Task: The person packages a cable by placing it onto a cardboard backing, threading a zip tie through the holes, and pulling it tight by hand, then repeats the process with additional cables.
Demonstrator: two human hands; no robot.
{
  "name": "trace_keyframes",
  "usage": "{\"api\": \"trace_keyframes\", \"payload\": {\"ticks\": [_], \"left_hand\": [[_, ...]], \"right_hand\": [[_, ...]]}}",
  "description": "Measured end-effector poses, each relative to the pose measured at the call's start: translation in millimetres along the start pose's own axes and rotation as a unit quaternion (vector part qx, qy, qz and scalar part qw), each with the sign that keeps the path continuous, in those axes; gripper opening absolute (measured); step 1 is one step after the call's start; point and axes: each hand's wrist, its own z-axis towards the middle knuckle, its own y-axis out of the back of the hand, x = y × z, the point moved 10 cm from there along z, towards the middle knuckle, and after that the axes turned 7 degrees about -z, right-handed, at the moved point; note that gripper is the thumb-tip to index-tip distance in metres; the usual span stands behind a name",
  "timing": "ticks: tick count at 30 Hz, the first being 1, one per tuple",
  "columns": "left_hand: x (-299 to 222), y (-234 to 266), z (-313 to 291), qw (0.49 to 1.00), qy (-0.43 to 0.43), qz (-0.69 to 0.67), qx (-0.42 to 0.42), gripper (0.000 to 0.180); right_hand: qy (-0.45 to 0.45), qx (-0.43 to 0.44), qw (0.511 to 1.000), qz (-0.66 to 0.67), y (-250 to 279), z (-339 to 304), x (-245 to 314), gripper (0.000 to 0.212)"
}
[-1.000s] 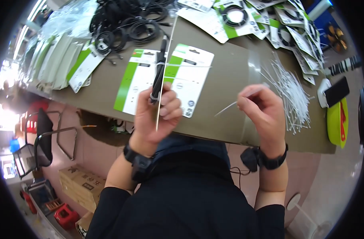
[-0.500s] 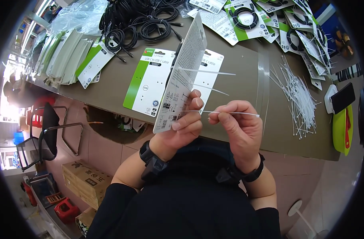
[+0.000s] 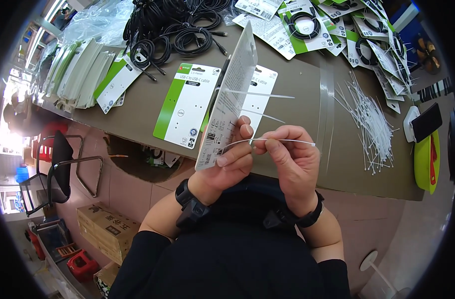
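My left hand [image 3: 232, 163] grips the lower part of a packaging card [image 3: 233, 94], which stands nearly edge-on with its printed back toward the right. Two white cable ties [image 3: 273, 95] poke out of that back to the right. A third white cable tie [image 3: 307, 143] is pinched between the thumb and fingers of my right hand [image 3: 298, 162]. It arches from there to the card near my left fingers; its far end is hidden. Only a dark sliver of what is on the card's other side shows. Flat cards [image 3: 185, 107] lie on the table behind it.
A heap of white cable ties [image 3: 369, 127] lies on the right of the brown table [image 3: 297, 84]. Cards with coiled cables [image 3: 303, 25] are piled at the far right. Black cables [image 3: 192, 40] lie at the back, and stacked blank cards [image 3: 80, 74] at the left.
My right hand has moved slightly left, toward the card. The pinched cable tie, straight before, now bows upward. The card has shifted a little to the right.
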Motion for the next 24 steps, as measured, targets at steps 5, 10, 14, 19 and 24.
{"api": "trace_keyframes", "payload": {"ticks": [5,10,14,19,24], "left_hand": [[2,-4,2,1.000,0.006,-0.002,0.008,0.043],[4,-1,3,1.000,0.014,-0.007,-0.001,0.043],[3,0,-1,1.000,-0.014,0.025,-0.006,0.041],[-3,-3,-4,0.984,-0.057,0.159,-0.057,0.045],[-29,-17,-8,0.906,-0.134,0.381,-0.126,0.047]], "right_hand": [[0.004,-0.010,1.000,0.009,4,-2,3,0.010],[0.010,-0.022,1.000,-0.003,3,0,1,0.009],[-0.009,0.021,0.998,0.066,-11,2,-2,0.012],[0.078,0.035,0.986,-0.144,-6,2,0,0.017],[0.129,-0.168,0.952,-0.221,44,-12,28,0.017]]}}
